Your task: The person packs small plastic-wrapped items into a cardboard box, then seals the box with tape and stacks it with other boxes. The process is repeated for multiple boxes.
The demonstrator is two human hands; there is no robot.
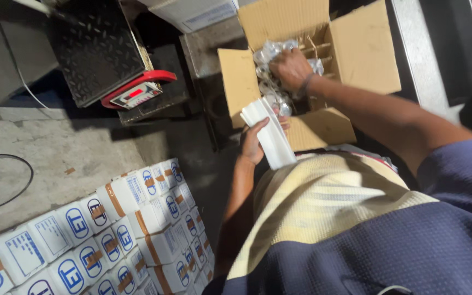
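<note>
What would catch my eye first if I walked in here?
The open carton at top centre, where the right hand digs among shiny clear-wrapped parts. Just below, the left hand holds a flat white box. Stacked white-and-blue boxes fill the lower left, under a red-trimmed scale.

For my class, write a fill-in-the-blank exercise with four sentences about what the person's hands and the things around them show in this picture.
1. The right hand reaches into an open ____ box of clear plastic-wrapped parts.
2. The left hand holds a flat, folded carton coloured ____.
3. The weighing scale beside the box has a ____ frame.
4. The small sealed white boxes are stacked on the ____.

Missing words: cardboard; white; red; floor
</note>
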